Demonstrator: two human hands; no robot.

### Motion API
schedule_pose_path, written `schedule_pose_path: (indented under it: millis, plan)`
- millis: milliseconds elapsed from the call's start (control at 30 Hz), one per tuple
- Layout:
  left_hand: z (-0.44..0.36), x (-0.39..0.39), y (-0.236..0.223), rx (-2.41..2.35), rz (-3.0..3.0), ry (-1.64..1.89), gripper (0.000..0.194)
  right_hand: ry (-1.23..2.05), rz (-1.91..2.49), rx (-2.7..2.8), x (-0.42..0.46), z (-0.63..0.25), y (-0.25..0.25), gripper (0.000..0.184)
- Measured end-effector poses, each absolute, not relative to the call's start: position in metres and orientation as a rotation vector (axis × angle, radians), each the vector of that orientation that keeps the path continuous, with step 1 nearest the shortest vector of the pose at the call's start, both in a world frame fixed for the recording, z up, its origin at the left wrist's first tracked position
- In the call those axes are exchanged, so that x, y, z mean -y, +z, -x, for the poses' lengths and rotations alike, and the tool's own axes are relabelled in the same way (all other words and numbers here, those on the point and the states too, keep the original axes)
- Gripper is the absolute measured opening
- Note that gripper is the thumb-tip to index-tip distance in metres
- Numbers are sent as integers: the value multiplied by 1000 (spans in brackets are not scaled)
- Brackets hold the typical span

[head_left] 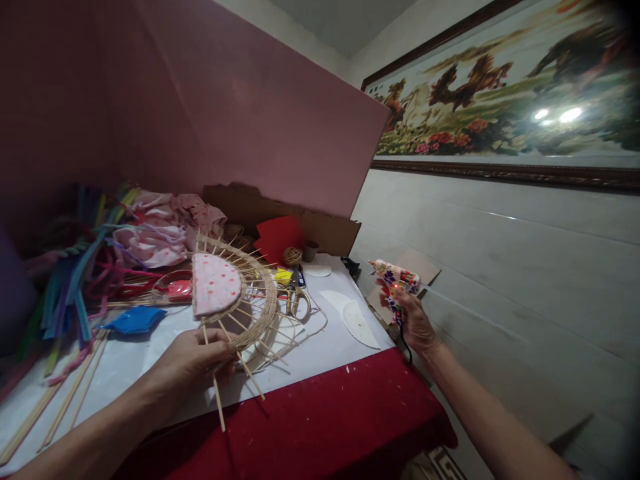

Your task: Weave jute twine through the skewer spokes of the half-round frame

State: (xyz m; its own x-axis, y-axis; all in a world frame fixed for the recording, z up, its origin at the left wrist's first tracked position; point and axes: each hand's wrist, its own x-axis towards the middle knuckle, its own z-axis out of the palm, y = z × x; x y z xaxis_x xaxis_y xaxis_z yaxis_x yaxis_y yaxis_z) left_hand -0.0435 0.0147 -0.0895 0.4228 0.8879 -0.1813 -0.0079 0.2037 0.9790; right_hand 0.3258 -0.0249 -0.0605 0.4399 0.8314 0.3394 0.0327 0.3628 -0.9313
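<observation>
Currently, left hand (197,358) (lower left of frame) is pinching woven half-ring (270,297); right hand (417,321) (centre right) is gripping glue gun (399,277), ideally aiming clear of left.

A craft corner in a home, it seems: horse picture (500,100) (quite a large one) on the tiled wall (480,227), coloured strips (70,287) and cloth (155,245) heaped on the table (320,427).

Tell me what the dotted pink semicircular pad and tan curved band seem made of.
The dotted pink semicircular pad looks like matte fabric, perhaps cotton, from its soft edge. The tan curved band looks like rough twine, possibly jute: strands show.
</observation>
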Motion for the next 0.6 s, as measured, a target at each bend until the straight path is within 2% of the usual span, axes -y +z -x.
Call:
schedule_pose_path:
  millis: [333,600]
  plan:
    - [44,-17,-93,-938,-1177,784,15,663,937,958,40,-320,-46,36]
    - [44,-16,-91,-928,-1204,778,19,711,975,920,53,-307,-47,29]
